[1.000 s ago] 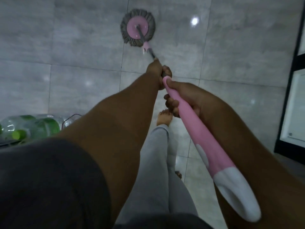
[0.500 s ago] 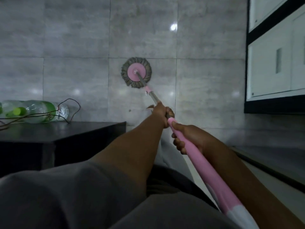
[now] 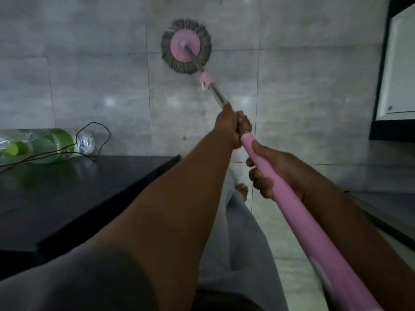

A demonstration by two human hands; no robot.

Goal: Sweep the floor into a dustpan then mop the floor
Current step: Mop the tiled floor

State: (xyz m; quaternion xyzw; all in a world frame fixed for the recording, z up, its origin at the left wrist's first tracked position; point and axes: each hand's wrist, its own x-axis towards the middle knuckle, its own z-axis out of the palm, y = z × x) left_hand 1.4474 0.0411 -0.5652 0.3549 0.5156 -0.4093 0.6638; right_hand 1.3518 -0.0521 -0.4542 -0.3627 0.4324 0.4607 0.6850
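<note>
Where the view looks down along both forearms, a grey tiled floor (image 3: 89, 75) is seen filling most of the frame. A dark, glossy worktop (image 3: 56, 198) is set to the left of the mop and nearer the camera than its head. A dark-framed white panel (image 3: 395, 70) is seen at the far right edge, well apart from the mop. Grey trousers (image 3: 235, 243) and a bare foot (image 3: 242, 190) are visible between the forearms, beneath the mop's handle.

The mop (image 3: 265, 162) is laid out diagonally from the lower right corner up to the centre top. Its pink grip is continued by a metal shaft with a small pink collar, and its round head (image 3: 186, 46), a pink disc ringed with grey strands, is pressed flat on the floor across a tile joint.

The left hand (image 3: 232, 126) is closed tightly around the metal shaft just above the pink grip. The right hand (image 3: 274, 169) is wrapped around the pink grip just behind it, thumb laid on top.

On the worktop, left of the mop, a clear plastic bottle (image 3: 45, 145) with a green label and cap is lying on its side, with a thin dark wire (image 3: 98, 140) looped across it.
</note>
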